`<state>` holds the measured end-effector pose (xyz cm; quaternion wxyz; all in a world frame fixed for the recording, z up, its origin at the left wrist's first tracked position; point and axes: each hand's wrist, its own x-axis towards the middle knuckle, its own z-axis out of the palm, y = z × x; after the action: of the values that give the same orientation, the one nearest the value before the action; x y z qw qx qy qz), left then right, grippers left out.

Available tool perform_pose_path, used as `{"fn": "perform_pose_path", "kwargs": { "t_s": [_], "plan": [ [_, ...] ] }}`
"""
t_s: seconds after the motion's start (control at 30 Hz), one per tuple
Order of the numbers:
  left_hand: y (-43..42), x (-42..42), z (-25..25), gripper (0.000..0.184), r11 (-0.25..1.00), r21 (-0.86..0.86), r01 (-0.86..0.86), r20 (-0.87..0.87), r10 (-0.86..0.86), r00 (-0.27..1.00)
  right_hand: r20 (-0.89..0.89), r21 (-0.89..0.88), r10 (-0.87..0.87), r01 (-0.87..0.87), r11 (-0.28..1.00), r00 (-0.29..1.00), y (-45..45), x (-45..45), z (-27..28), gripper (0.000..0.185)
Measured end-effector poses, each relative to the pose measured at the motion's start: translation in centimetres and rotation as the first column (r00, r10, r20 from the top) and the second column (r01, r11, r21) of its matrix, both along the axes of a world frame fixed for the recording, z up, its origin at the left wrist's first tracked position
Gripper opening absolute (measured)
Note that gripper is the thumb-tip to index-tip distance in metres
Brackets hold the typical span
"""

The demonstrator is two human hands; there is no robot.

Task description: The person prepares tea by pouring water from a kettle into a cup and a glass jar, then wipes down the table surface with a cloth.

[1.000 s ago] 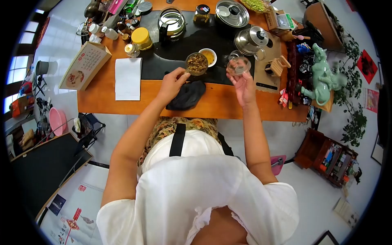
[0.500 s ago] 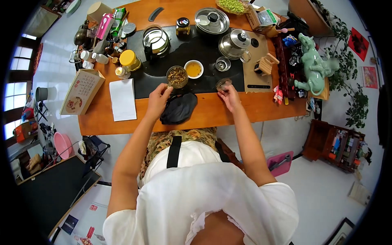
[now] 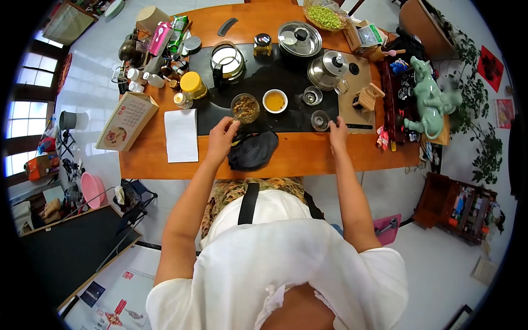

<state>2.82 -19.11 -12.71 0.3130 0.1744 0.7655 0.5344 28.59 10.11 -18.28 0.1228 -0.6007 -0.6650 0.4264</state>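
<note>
My left hand (image 3: 221, 137) pinches the near edge or handle of a glass vessel (image 3: 245, 108) filled with brown tea-like pieces, over the black mat (image 3: 254, 77). A white cup (image 3: 275, 101) of amber liquid stands just right of that vessel. At the mat's front edge sits a small clear glass cup (image 3: 320, 120). My right hand (image 3: 338, 133) is beside its right side, fingers close to the rim; whether they touch it is unclear. Another clear cup (image 3: 312, 96) stands slightly behind. A dark cloth (image 3: 253, 151) lies in front of the mat, near my left hand.
Behind the cups are a glass pot (image 3: 227, 62), a small jar (image 3: 263, 45), a lidded steel pot (image 3: 300, 38) and a steel-and-glass kettle (image 3: 328, 71). White paper (image 3: 181, 136), a yellow-lidded jar (image 3: 192, 86) and a desk calendar (image 3: 127, 121) are left; a green figurine (image 3: 432, 102) is right.
The glass cup that was in my right hand now rests on the mat, and the hand has moved to its right side. My left hand still holds the vessel, now a little lower.
</note>
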Motion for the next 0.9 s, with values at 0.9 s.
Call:
{"fn": "perform_pose_path", "kwargs": {
  "t_s": [0.9],
  "plan": [
    [3.6, 1.0, 2.2, 0.020, 0.986, -0.052, -0.160, 0.008, 0.161, 0.987, -0.632, -0.113, 0.041, -0.145, 0.983, 0.774, 13.0, -5.7, 4.1, 0.025]
  ]
}}
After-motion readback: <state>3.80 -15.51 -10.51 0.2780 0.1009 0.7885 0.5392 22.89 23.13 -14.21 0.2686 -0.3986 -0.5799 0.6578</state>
